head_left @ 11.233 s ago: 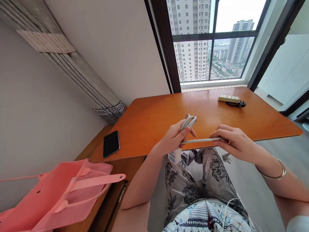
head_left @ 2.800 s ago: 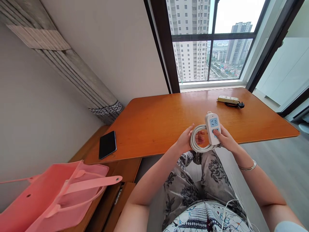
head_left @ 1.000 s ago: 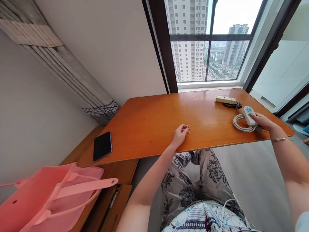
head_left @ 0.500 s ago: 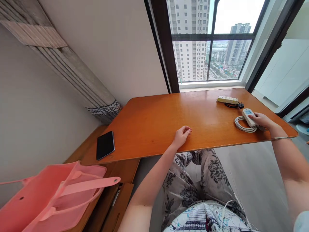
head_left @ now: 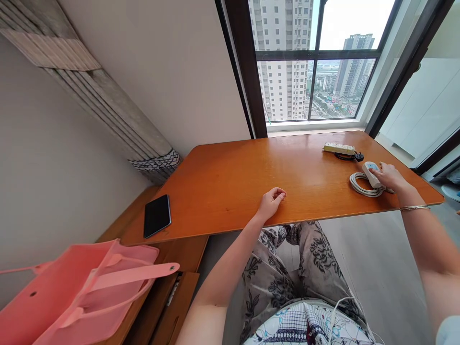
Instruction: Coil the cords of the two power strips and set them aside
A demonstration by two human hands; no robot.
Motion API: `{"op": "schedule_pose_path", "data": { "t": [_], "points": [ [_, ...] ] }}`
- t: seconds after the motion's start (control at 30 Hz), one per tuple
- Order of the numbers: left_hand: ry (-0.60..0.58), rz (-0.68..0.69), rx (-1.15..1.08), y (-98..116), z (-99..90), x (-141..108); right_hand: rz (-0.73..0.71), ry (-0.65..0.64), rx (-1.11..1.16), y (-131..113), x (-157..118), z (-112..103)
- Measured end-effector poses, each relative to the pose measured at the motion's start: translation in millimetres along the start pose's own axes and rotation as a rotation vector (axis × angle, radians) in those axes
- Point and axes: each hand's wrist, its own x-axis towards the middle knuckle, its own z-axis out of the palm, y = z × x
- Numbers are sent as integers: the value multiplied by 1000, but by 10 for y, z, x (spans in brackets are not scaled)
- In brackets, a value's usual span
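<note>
On the orange-brown wooden table (head_left: 230, 177), my left hand (head_left: 272, 202) rests near the front edge. Its fingers are curled loosely together, with nothing visible in them. Toward the right end lies a white power strip (head_left: 373, 175), its light grey cord (head_left: 359, 188) coiled on its left. My right hand (head_left: 391, 177) is over the strip's right side, thumb against its top and fingers held apart from the thumb. Just behind is a cream-yellow power strip (head_left: 339, 148) with a black cord and plug (head_left: 358, 156), touched by neither hand.
A black tablet or phone (head_left: 157, 216) lies at the table's left end. A pink bag (head_left: 89, 287) sits open on the wooden furniture at lower left. Behind the table are a window (head_left: 316, 55) and a tied curtain (head_left: 108, 105). My legs are under the front edge.
My right hand has shifted slightly up and left over the white power strip, its fingers lifting and spreading from the thumb. The strip has barely moved. My left hand stays in place.
</note>
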Motion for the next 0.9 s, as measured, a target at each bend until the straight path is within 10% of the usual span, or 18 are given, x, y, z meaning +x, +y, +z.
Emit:
{"op": "schedule_pose_path", "data": {
  "t": [0.27, 0.53, 0.9],
  "points": [
    [13, 1, -8, 3, 7, -1, -339, 491, 303, -981, -377, 86],
    [46, 4, -15, 14, -7, -21, -883, 194, 525, -2295, -695, 612],
    [31, -45, -85, 25, -76, 182, -552, 97, 893, -2242, -433, 987]
  ]
}}
